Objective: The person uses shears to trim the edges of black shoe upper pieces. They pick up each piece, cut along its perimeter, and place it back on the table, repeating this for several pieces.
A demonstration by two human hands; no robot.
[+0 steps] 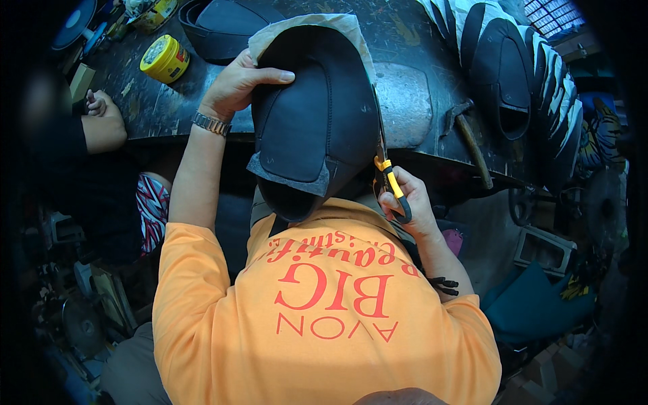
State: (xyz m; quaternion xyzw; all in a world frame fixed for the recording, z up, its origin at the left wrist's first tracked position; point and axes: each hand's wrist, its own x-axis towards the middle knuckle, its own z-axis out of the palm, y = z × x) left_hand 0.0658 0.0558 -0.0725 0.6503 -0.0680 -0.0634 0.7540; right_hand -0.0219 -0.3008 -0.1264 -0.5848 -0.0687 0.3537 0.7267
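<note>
A black stitched shoe upper point(297, 128) hangs before my chest, its pale lining point(351, 28) sticking out past the top edge. My left hand point(243, 84) grips it at the upper left, thumb laid across the black face and the other fingers hidden behind. In my right hand point(412, 199) are scissors point(390, 181) with yellow and black handles, fingers wrapped round them. Their blades point upward along the right edge of the upper; how far apart the blades stand I cannot tell.
On the dark worktable point(152, 111) stand a yellow tub point(165, 59), more black uppers point(226, 27), a grey slab point(403, 101) and a hammer point(469, 138). A long row of uppers point(503, 81) lies at the right. Another person's hand point(101, 108) rests at the left edge.
</note>
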